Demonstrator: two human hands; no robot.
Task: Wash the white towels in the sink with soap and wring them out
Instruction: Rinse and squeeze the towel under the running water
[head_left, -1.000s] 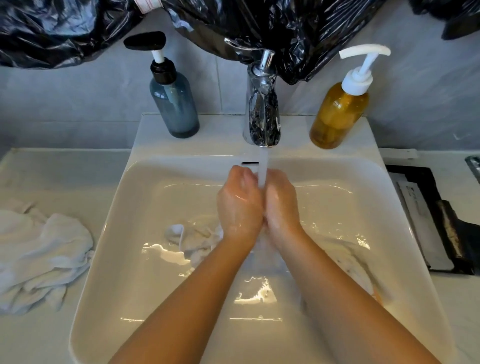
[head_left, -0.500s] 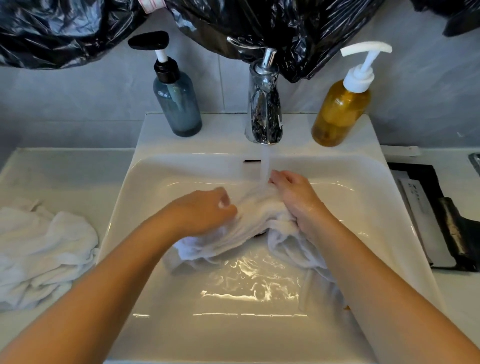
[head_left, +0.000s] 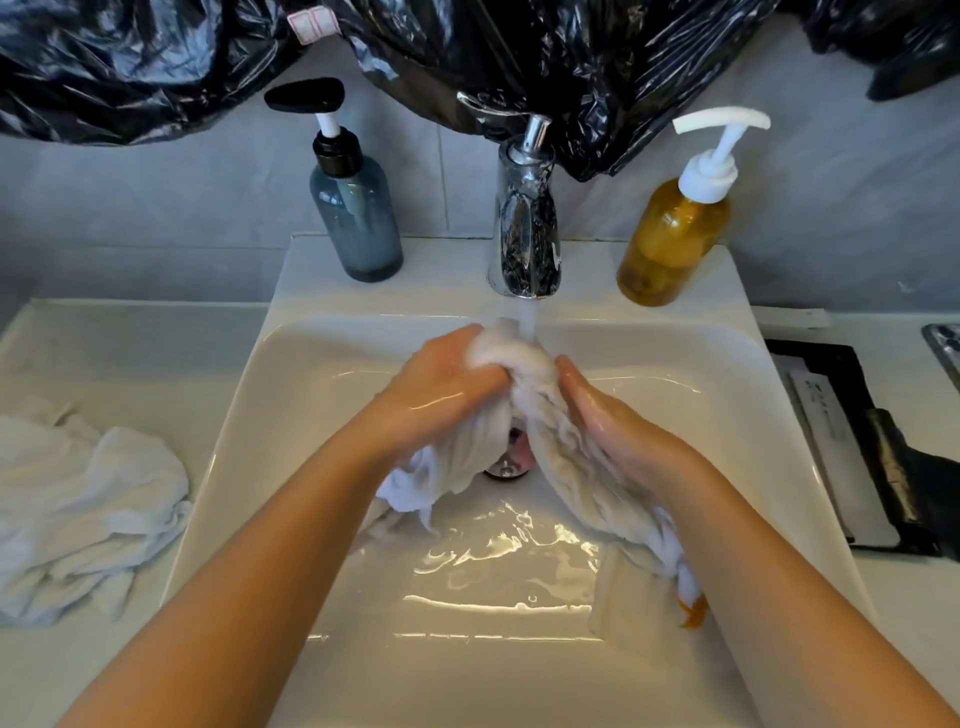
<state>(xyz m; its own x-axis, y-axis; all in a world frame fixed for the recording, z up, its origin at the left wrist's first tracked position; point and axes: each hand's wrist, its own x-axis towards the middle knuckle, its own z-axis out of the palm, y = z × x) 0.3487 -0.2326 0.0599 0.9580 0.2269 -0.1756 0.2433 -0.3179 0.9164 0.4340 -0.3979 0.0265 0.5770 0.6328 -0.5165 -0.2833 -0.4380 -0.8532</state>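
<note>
White sink (head_left: 322, 364) under running faucet (head_left: 524, 228): both hands, left (head_left: 441, 384), right (head_left: 613, 421), squeeze a wet towel (head_left: 524, 374); no legible labels.

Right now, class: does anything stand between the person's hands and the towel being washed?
Nothing visible does. The left hand and right hand press directly on the wet towel under the tap's stream.

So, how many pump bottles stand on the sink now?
2. The blue-grey bottle stands left of the faucet, the amber bottle right of it, both on the back ledge. None seems hidden.
</note>
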